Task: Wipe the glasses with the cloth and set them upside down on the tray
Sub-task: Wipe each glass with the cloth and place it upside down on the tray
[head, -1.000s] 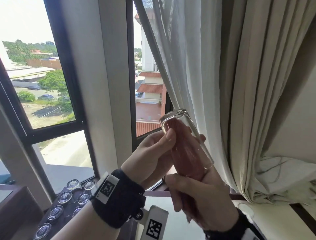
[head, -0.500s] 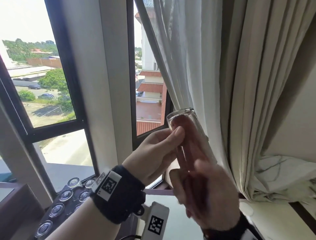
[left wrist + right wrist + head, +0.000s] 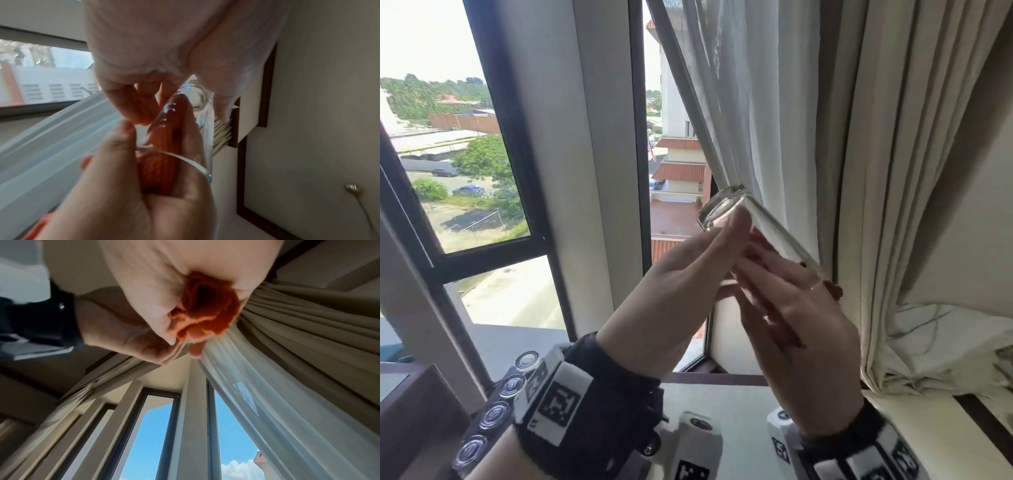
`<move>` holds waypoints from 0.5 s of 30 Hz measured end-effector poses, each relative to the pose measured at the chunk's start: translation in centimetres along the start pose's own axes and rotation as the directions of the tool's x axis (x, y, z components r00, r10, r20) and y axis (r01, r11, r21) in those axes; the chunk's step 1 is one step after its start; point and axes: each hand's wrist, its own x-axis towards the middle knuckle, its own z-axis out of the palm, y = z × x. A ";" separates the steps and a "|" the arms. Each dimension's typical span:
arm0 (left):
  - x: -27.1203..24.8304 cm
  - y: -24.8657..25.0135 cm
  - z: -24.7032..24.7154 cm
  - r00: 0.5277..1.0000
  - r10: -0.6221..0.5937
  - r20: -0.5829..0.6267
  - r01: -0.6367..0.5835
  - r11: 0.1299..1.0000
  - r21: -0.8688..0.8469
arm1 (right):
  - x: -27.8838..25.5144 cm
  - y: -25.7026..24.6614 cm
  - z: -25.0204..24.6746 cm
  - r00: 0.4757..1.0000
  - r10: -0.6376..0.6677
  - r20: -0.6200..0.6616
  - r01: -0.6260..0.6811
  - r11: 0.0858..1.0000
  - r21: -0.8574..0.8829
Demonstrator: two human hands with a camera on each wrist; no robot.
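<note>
While the left hand (image 3: pixel 671 294) pinched the clear, tilted glass (image 3: pixel 726 212), the right hand (image 3: pixel 801 342) gripped orange cloth (image 3: pixel 164 155) inside it

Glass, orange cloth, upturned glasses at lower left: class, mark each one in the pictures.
glass (image 3: pixel 717 214), head view, on its thick base end.
orange cloth (image 3: pixel 207 311), right wrist view, on the bunched middle.
upturned glasses (image 3: pixel 494 414), head view, on the base of one in the row.
</note>
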 end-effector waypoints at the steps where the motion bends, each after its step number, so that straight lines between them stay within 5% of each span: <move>1: 0.0 0.6 0.5 0.999 0.032 0.001 -0.032 0.999 0.042 | -0.1 0.2 0.2 0.998 -0.046 0.051 0.051 0.992 -0.113; 4: 0.1 1.5 1.2 0.993 0.113 -0.028 -0.106 0.979 0.175 | -0.3 -0.2 0.7 0.992 -0.056 0.117 0.078 0.978 -0.191; 6: 0.4 0.9 0.9 0.992 0.120 -0.034 -0.112 0.978 0.178 | -0.4 -0.7 1.0 0.985 0.050 0.165 -0.071 0.990 0.122; 7: 0.6 0.4 0.6 0.994 0.110 -0.018 -0.107 0.987 0.120 | -0.4 -1.3 0.8 0.950 0.178 0.257 -0.273 0.871 0.408; 9: 0.6 -0.5 0.2 0.997 0.079 0.025 -0.077 0.994 -0.083 | -0.5 -2.4 -0.3 0.803 0.363 0.472 -0.587 0.349 0.730; 11: 0.6 -1.1 -0.1 0.999 0.035 0.036 -0.025 0.973 -0.229 | -0.7 -2.7 -0.9 0.726 0.401 0.559 -0.654 0.150 0.741; 13: 0.8 -1.6 0.0 1.000 -0.005 0.012 0.008 0.962 -0.273 | -0.5 -2.7 -1.4 0.728 0.411 0.548 -0.668 0.246 0.702; 14: 0.9 -1.7 0.0 0.999 -0.025 -0.022 0.018 0.964 -0.264 | -0.3 -2.5 -1.4 0.764 0.386 0.517 -0.643 0.395 0.657; 15: 0.9 -1.7 0.2 0.996 -0.049 -0.068 0.032 0.972 -0.233 | -0.2 -2.1 -1.3 0.827 0.322 0.461 -0.549 0.637 0.541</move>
